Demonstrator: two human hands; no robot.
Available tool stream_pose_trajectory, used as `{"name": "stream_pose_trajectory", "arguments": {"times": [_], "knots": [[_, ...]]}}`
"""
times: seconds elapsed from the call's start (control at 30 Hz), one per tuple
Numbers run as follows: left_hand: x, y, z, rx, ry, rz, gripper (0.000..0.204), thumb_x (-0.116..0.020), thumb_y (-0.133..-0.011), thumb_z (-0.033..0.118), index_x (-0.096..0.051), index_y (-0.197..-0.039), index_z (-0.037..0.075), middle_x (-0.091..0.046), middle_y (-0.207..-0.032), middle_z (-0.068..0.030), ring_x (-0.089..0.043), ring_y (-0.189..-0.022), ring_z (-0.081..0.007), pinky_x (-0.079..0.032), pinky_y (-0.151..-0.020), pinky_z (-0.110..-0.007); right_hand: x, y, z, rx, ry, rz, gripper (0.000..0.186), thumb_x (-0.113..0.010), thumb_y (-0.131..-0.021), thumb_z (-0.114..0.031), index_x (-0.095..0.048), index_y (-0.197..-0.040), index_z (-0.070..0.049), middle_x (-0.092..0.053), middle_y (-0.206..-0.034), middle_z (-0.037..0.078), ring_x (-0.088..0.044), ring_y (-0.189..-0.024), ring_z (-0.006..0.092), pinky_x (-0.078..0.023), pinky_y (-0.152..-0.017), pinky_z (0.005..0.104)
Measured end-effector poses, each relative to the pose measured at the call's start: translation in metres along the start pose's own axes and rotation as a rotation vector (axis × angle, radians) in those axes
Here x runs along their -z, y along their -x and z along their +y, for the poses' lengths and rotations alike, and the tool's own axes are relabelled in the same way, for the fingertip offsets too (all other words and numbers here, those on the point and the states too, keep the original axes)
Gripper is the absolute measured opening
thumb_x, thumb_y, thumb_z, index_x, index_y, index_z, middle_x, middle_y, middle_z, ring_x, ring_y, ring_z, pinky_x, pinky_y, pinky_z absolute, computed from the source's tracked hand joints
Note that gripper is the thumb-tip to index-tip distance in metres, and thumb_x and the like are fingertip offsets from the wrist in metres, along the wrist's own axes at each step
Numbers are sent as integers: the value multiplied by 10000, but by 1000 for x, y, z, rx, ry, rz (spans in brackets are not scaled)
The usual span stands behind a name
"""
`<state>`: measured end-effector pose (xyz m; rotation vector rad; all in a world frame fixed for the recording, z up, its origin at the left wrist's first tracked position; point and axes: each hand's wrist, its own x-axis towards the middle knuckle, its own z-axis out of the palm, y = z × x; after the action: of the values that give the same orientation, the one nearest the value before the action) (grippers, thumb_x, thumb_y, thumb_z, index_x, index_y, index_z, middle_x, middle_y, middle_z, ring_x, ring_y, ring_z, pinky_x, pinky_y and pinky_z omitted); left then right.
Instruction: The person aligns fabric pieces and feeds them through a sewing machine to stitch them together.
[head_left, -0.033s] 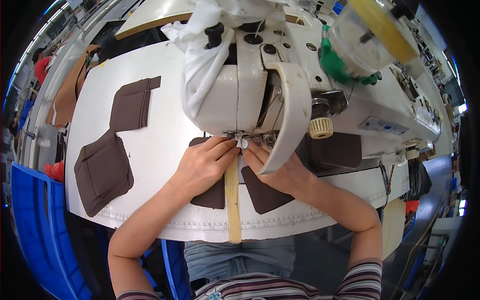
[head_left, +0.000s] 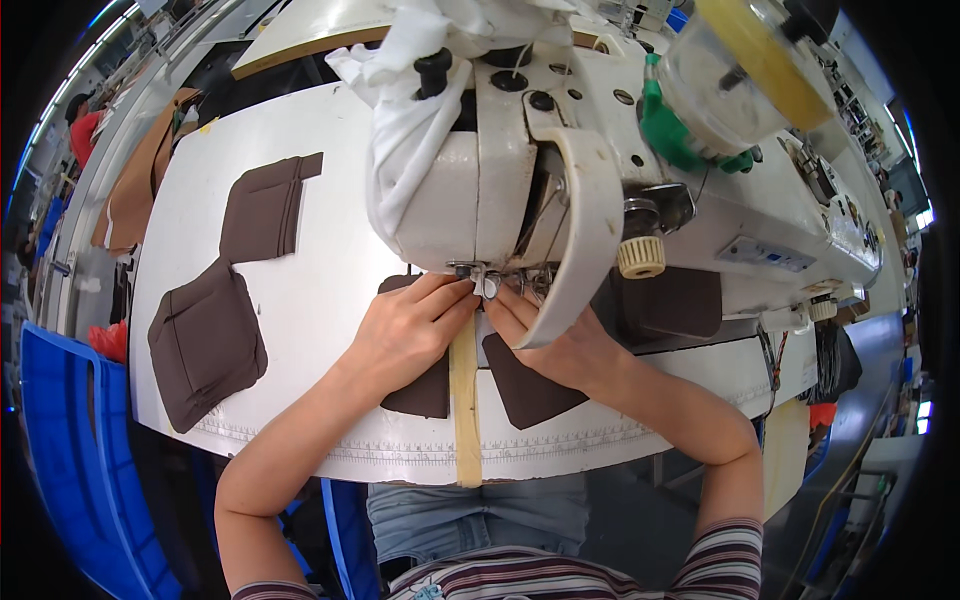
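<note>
Beneath the head of a white sewing machine (head_left: 505, 170), both my hands meet at the presser foot (head_left: 487, 282). My left hand (head_left: 408, 325) lies over a dark brown fabric piece (head_left: 425, 392), its fingertips pressed together on the cloth beside the foot. My right hand (head_left: 552, 345) bears on another brown panel (head_left: 530, 388) with its fingers closed near the needle; a curved white guard partly covers them. Whether the two panels join under my fingers is hidden. Yellow tape (head_left: 466, 400) runs between them toward the table's front edge.
Folded brown pieces (head_left: 208, 345) lie on the white table at left, linked to another one (head_left: 262, 210) behind. More brown fabric (head_left: 672, 302) rests under the machine arm at right. A blue crate (head_left: 85, 450) stands left of the table. A printed ruler follows the front edge.
</note>
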<state>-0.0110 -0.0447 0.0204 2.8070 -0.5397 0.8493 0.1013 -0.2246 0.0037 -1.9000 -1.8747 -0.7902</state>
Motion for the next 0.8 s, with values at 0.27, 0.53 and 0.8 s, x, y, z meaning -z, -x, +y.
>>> {"name": "stream_pose_trajectory", "arguments": {"times": [0.27,0.53,0.8], "knots": [[4,0,3,33,-30,-25,253,-645,-704,47,-685,-946,-16,-671,-994,-80,-636,-977,-198,-576,-707,-281,0,1,-2,-17,7,-84,279,-646,-739,-64,-665,-1009,6,-593,-717,53,-576,-579,171,-551,-546,298],[4,5,-1,209,169,6,178,-681,-745,46,-693,-922,32,-679,-967,-59,-660,-931,-202,-573,-660,-299,8,7,1,-41,-104,-64,240,-645,-756,-84,-662,-985,-18,-584,-746,38,-590,-711,152,-540,-559,272],[5,0,-2,18,78,-35,192,-685,-725,40,-689,-917,34,-661,-929,-51,-657,-934,-199,-575,-661,-295,7,5,3,-68,-184,13,77,-654,-746,-84,-585,-776,-65,-548,-762,25,-592,-778,154,-548,-570,283]]}}
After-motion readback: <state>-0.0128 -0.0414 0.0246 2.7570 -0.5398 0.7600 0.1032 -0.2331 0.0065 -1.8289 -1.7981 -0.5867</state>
